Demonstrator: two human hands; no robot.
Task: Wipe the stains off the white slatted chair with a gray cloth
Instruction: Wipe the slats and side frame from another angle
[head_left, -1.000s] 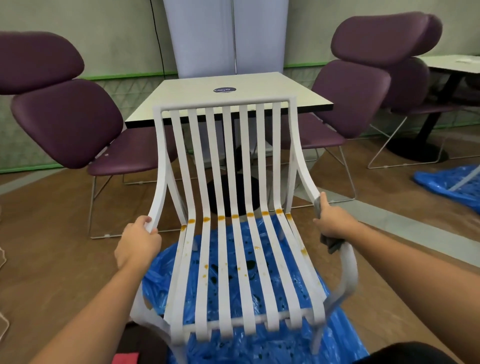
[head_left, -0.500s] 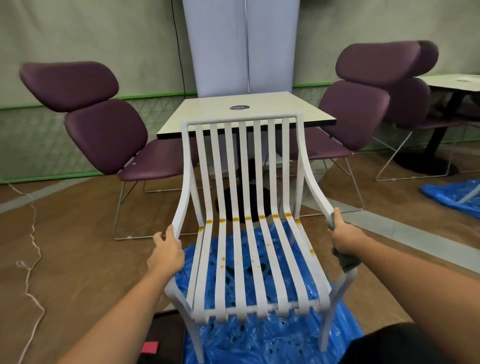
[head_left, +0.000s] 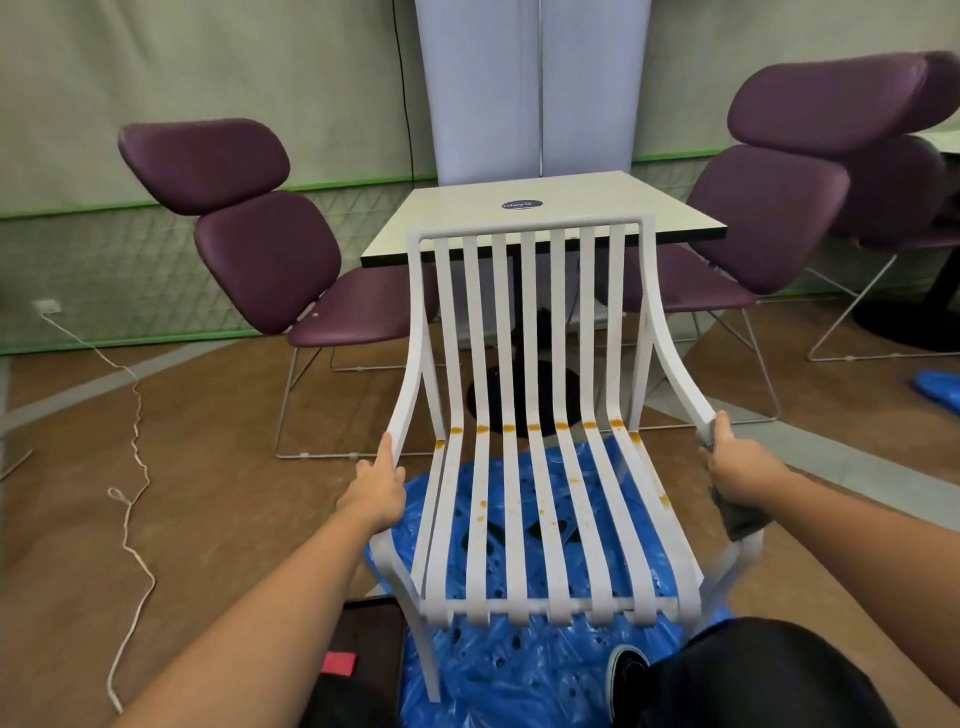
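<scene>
White slatted chair w/ orange stains; gray cloth; blue dark-speckled sheet; purple lounge chairs; brown floor; cream table.

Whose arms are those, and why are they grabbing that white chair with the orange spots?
They belong to a person wearing a camera on their head, so you see what they see, looking forward and down. There is no robot here. The left hand grips one arm of the white chair. The right hand grips the other arm and holds a gray cloth for wiping. Orange stains dot the slats. A blue plastic sheet lies under the chair, and a table stands behind it.
</scene>
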